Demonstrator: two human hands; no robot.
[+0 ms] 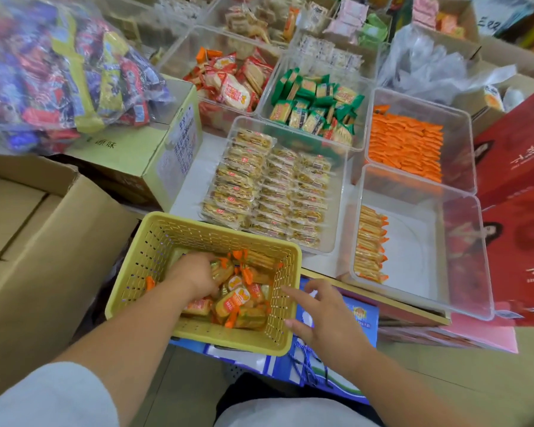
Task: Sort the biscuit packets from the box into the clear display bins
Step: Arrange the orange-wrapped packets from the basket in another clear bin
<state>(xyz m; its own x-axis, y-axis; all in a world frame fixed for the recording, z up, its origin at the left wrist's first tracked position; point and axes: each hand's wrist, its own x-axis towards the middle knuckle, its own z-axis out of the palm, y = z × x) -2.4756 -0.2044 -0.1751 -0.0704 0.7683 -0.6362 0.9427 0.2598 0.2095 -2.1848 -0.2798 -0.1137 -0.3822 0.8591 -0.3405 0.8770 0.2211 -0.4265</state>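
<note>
Cardboard cartons (43, 241) stack up on the far left with a bulging bag of mixed snacks (68, 75) above them, neither in play. On to the yellow basket (142, 266), and this is where the action is. The left hand (195, 277) is plunged right into it, fingers (207, 260) curled down among the biscuit packets (238, 298). They look clenched round one or more, though the tips are buried and I cannot tell how many it has. So this is the pick-up step, a grab from the heap. Loose orange-ended packets lie touching that hand and just to its right, covering the basket floor.

Moving across, the right hand (324, 312) hovers at the basket's right wall, fingers spread and released, holding nothing. Its index tip is right at the rim; touching or not is too close to call.

Further right on the bench (191, 180), the packed clear bin (336, 217) of pale crackers looks done. Beside it, the near-empty bin (413, 248) carries a single row of orange-edged packets (370, 245) along its left wall. Those look like the match. Next move, I'd say: lift the handful clear of the basket rim, carry it up and right, and stand the packets in line beside that row.
</note>
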